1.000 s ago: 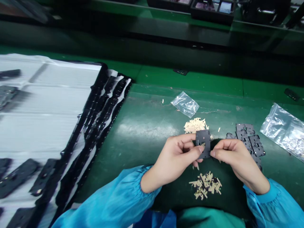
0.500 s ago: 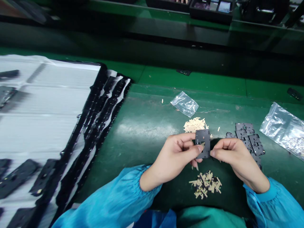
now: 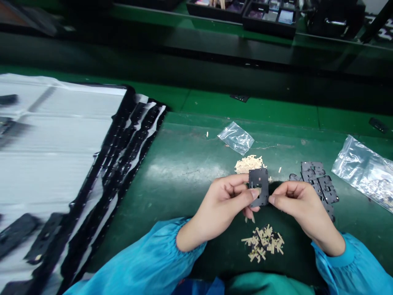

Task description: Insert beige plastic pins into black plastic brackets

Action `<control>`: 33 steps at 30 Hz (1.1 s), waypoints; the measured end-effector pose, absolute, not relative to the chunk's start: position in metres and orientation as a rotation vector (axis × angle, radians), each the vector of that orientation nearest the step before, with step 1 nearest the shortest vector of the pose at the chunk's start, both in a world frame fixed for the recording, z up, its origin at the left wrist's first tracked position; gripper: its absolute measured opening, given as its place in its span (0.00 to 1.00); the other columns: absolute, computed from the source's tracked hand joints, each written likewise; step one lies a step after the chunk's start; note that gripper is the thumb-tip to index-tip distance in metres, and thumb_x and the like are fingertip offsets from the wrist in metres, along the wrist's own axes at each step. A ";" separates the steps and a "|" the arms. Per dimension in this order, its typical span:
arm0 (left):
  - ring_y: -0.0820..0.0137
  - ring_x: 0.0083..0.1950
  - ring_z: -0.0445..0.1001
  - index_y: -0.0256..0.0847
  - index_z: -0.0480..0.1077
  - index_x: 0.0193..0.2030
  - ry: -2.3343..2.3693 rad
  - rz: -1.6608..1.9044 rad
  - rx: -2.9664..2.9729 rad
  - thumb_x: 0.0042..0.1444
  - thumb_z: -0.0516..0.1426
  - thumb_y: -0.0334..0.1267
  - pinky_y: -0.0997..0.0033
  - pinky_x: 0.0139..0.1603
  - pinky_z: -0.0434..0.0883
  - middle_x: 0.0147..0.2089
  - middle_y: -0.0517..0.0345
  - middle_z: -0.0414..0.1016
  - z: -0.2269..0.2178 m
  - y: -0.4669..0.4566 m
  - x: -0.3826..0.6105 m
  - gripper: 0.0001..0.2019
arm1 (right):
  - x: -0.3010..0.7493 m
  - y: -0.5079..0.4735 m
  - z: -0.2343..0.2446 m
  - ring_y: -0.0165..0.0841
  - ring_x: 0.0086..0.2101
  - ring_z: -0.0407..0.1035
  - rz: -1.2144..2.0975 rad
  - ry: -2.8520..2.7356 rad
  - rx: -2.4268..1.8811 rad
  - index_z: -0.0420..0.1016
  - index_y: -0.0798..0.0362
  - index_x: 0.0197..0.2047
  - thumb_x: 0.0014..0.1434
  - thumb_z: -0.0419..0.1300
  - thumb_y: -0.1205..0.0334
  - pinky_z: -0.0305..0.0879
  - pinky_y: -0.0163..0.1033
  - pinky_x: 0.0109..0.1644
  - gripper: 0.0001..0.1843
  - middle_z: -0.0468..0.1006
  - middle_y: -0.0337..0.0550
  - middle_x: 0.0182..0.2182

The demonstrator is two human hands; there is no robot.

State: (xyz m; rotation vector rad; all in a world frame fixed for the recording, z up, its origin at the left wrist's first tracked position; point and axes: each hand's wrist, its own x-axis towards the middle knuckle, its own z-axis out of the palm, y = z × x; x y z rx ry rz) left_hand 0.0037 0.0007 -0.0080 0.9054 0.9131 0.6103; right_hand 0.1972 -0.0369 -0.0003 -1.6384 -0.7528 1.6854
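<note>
A thin black plastic plate with small cut-outs (image 3: 258, 180) is pinched between the thumb and fingers of my left hand (image 3: 222, 200), held up off the table. My right hand (image 3: 299, 205) has its thumb and forefinger pressed together at the plate's lower right edge; whatever they pinch is hidden. Behind the plate lies a heap of small cream-coloured strips (image 3: 248, 164). Closer to me is a second pile of cream strips mixed with dark bits (image 3: 264, 242). Several similar black plates (image 3: 327, 189) lie stacked beyond my right hand, which partly covers them.
Two clear zip bags (image 3: 236, 138) lie on the green table (image 3: 181, 164), one behind the strips, a larger one at right. Stacked white-lined black trays (image 3: 89, 123) with dark parts fill the left. A raised shelf at the back carries black bins (image 3: 270, 18).
The whole view has shifted slightly, so everything sits a little lower and further left. Both hands keep nearly the same pose around the black plate.
</note>
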 end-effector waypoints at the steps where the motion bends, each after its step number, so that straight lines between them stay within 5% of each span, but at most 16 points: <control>1: 0.76 0.19 0.76 0.35 0.81 0.48 0.921 0.619 0.909 0.57 0.66 0.36 0.80 0.24 0.74 0.23 0.59 0.80 -0.008 0.001 0.004 0.13 | 0.197 -0.037 0.000 0.26 0.24 0.63 1.665 -0.756 -1.641 0.78 0.53 0.23 0.43 0.73 0.57 0.57 0.35 0.30 0.10 0.75 0.36 0.21; 8: 0.75 0.20 0.75 0.34 0.81 0.49 0.948 0.630 0.924 0.57 0.66 0.38 0.79 0.24 0.74 0.23 0.59 0.79 -0.005 0.002 0.004 0.14 | 0.204 -0.040 -0.004 0.28 0.26 0.64 1.670 -0.846 -1.578 0.82 0.52 0.30 0.47 0.74 0.54 0.58 0.35 0.31 0.11 0.76 0.37 0.24; 19: 0.74 0.22 0.75 0.34 0.82 0.46 0.865 0.629 0.938 0.56 0.69 0.40 0.77 0.26 0.76 0.25 0.58 0.79 -0.008 0.003 0.003 0.14 | 0.202 -0.040 -0.004 0.26 0.24 0.60 1.809 -0.810 -1.438 0.81 0.52 0.28 0.50 0.75 0.51 0.57 0.35 0.30 0.14 0.74 0.35 0.23; 26: 0.77 0.19 0.71 0.36 0.79 0.44 0.677 0.614 0.696 0.57 0.69 0.43 0.81 0.22 0.73 0.23 0.60 0.77 -0.015 0.003 0.004 0.14 | 0.195 -0.043 -0.013 0.24 0.20 0.45 1.993 -0.676 -1.171 0.74 0.52 0.26 0.46 0.75 0.39 0.42 0.34 0.23 0.25 0.59 0.29 0.18; 29: 0.79 0.19 0.70 0.37 0.78 0.44 0.667 0.591 0.507 0.55 0.71 0.42 0.85 0.21 0.70 0.23 0.62 0.75 -0.018 0.000 0.010 0.15 | 0.187 -0.049 -0.018 0.27 0.22 0.52 1.684 -0.942 -1.226 0.72 0.51 0.26 0.58 0.67 0.38 0.49 0.35 0.25 0.25 0.61 0.32 0.19; 33: 0.80 0.23 0.73 0.37 0.76 0.43 0.758 0.583 0.271 0.50 0.73 0.36 0.87 0.24 0.71 0.27 0.64 0.74 -0.019 -0.007 0.017 0.16 | 0.185 -0.057 -0.020 0.34 0.29 0.64 0.799 -1.560 -1.369 0.78 0.50 0.30 0.70 0.58 0.56 0.60 0.41 0.34 0.17 0.73 0.43 0.26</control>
